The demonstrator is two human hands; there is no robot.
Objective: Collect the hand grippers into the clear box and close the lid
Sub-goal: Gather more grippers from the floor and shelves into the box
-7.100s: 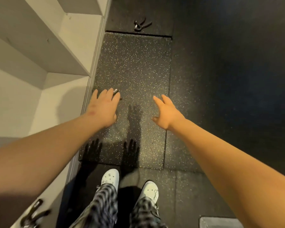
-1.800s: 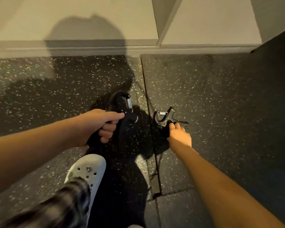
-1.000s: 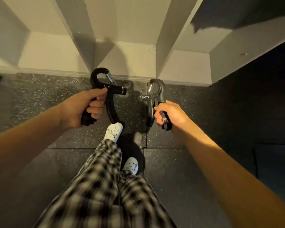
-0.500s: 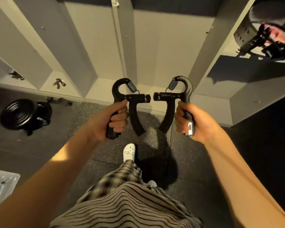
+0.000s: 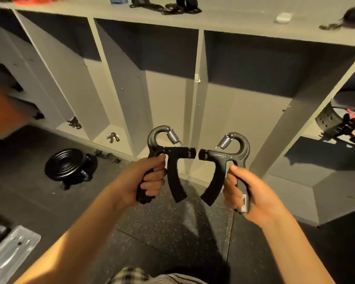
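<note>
Head view: faint raised lettering is seen along the adjuster bar of the dark grey hand gripper (image 5: 223, 158), but it is too small to be read. A small pale window is set in that gripper's outer handle, and its marks are blurred. No writing can be made out on the black hand gripper (image 5: 173, 160).

Both arms are stretched forward at about the same height. The left hand (image 5: 143, 181) is wrapped around the outer handle of the black hand gripper, with the thumb laid over the top and the fingers curled underneath. The right hand (image 5: 252, 195) is clenched around the outer handle of the dark grey hand gripper. Both tools are held upright with the springs at the top, the inner handles are left free, and the adjuster knobs are pointed at each other, close but apart.

Two more hand grippers (image 5: 112, 137) (image 5: 75, 123) are left in low cubbies of the grey shelf unit (image 5: 195, 99). A black ribbed disc (image 5: 68, 163) is seen on the speckled rubber floor (image 5: 172, 226). At the lower left edge a clear plastic piece (image 5: 12, 251) is laid on the floor; whether it is the box or its lid cannot be told.
</note>
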